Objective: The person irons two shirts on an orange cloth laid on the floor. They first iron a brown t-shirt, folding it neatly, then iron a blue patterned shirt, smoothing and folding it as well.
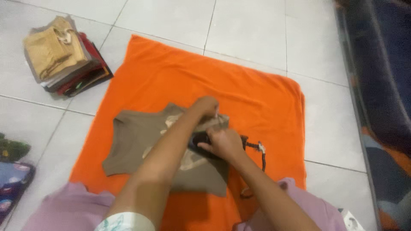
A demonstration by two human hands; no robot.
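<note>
A brown shirt [132,141] with a pale print lies spread on an orange cloth [222,90] on the tiled floor. My left hand [206,106] reaches across it and pinches the shirt's upper right edge near the collar. My right hand [224,143] grips the handle of a black clothes iron [198,141] that rests on the shirt. The iron's black cord [260,154] trails off to the right over the orange cloth. My forearms hide part of the shirt's middle.
A stack of folded clothes [64,57], tan on top, sits at the far left on the floor. More patterned fabric [10,171] lies at the left edge. A dark blue mattress or sofa edge [381,85] runs along the right. My knees in purple [68,209] frame the bottom.
</note>
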